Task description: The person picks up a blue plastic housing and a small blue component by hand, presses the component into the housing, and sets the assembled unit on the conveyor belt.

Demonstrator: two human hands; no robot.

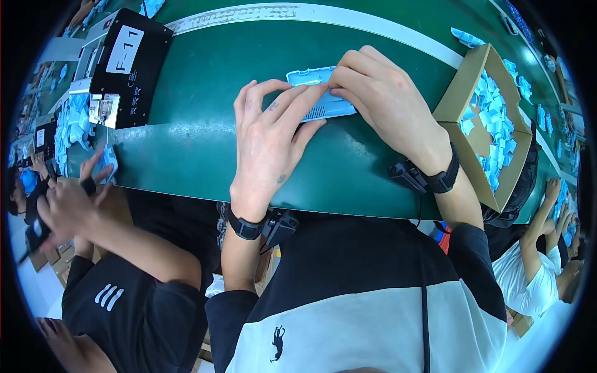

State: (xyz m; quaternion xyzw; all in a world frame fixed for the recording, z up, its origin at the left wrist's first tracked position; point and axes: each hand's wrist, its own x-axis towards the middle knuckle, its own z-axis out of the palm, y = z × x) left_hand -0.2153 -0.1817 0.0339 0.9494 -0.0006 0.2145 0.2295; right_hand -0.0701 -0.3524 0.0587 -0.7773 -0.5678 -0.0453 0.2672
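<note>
On the green table in front of me is a light-blue plastic casing [334,110] with a scalloped far edge and a dark patch of fine marks near its left side. My left hand [267,127] grips it from the left, index finger and thumb on its surface and the other fingers bent. My right hand [387,93] reaches over its right part with thumb and fingertips pinched together at the casing. The fingertips of both hands nearly meet over its middle and hide that part. Anything small between them cannot be made out.
A cardboard box [449,102] holding many small light-blue pieces stands at the right. At the left is a black machine [140,78] with a metal fitting. Beside me on the left, a co-worker's blurred hand [68,208] is near blue parts. A white strip [373,23] crosses the far table.
</note>
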